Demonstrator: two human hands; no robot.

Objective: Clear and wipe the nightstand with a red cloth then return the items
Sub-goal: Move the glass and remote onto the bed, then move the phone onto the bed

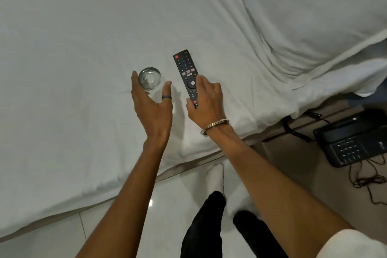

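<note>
A clear drinking glass (pixel 149 78) stands upright on the white bed sheet (pixel 73 48). My left hand (pixel 151 104) curves around it with fingers and thumb spread, a small gap showing between thumb and glass. To the right of the glass, a black TV remote (pixel 185 69) lies flat on the sheet, pointing away from me. My right hand (pixel 206 100) is closed on the remote's near end, thumb along its left edge and fingers over its right side. No red cloth is in view.
A black desk telephone (pixel 354 142) with tangled cords (pixel 372 180) sits on the brown nightstand top (pixel 293 148) at the right. A white pillow (pixel 314 6) fills the upper right. The bed's edge runs diagonally above the glossy tiled floor (pixel 117 226), where my legs stand.
</note>
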